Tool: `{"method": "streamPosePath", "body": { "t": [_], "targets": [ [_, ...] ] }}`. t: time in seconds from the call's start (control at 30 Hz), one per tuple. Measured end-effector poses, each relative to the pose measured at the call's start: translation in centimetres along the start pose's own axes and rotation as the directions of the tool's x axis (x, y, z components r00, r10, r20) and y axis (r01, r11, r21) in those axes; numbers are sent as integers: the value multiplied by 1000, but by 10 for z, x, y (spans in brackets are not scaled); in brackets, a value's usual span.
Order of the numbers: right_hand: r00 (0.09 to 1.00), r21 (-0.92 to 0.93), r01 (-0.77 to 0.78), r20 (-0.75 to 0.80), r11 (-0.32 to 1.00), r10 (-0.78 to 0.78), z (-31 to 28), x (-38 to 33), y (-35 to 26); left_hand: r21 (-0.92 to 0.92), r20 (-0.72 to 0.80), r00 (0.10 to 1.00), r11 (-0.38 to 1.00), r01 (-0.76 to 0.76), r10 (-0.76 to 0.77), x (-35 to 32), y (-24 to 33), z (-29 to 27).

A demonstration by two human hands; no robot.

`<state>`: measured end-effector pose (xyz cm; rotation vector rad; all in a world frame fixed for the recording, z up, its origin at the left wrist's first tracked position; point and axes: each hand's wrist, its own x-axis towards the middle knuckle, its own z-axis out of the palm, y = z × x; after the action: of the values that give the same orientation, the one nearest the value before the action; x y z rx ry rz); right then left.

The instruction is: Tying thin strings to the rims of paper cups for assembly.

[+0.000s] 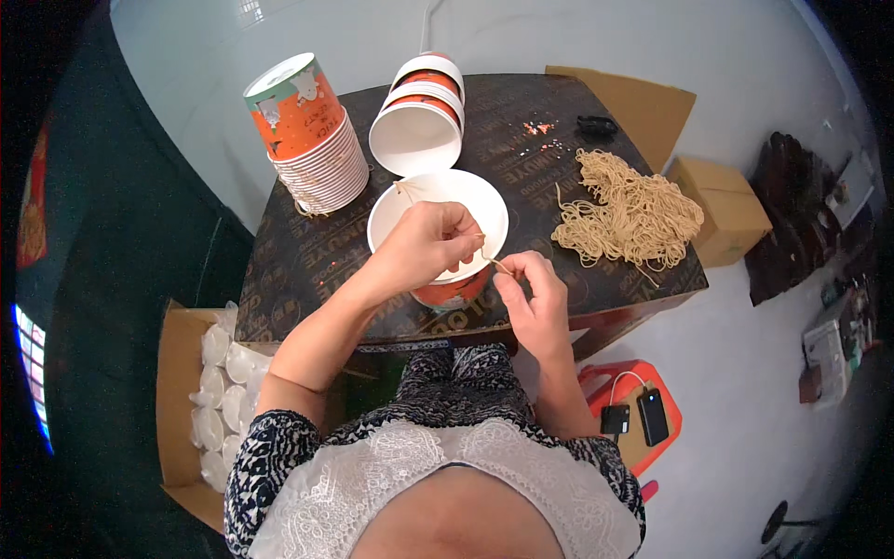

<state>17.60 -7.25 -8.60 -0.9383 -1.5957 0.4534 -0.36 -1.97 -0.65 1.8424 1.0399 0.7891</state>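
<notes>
A paper bucket, white inside and orange outside, stands open end up at the near edge of the dark table. Over its mouth my left hand pinches a tan cord between thumb and fingers. Just right of the bucket, my right hand grips the same cord a short way along. Part of the cord also shows at the bucket's far left rim. My left hand covers some of the bucket's inside.
Nested buckets stand upside down at the table's left; another nested row lies behind. A tangled cord heap sits right. Below are a carton of plastic-wrapped items and a red stool bearing a phone.
</notes>
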Motion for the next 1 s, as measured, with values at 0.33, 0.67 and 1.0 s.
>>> {"method": "streamPosePath", "body": {
  "t": [0.33,0.67,1.0],
  "targets": [
    [964,-47,211,-157,976,-215,4,3,-5,183,-66,974,962,-204,219,-7,6,9],
    [962,120,252,-143,960,-234,14,11,-5,425,4,832,752,-504,555,-8,3,14],
    [935,47,299,-217,953,-282,13,7,2,408,17,854,777,-480,519,-8,0,14]
  ]
}}
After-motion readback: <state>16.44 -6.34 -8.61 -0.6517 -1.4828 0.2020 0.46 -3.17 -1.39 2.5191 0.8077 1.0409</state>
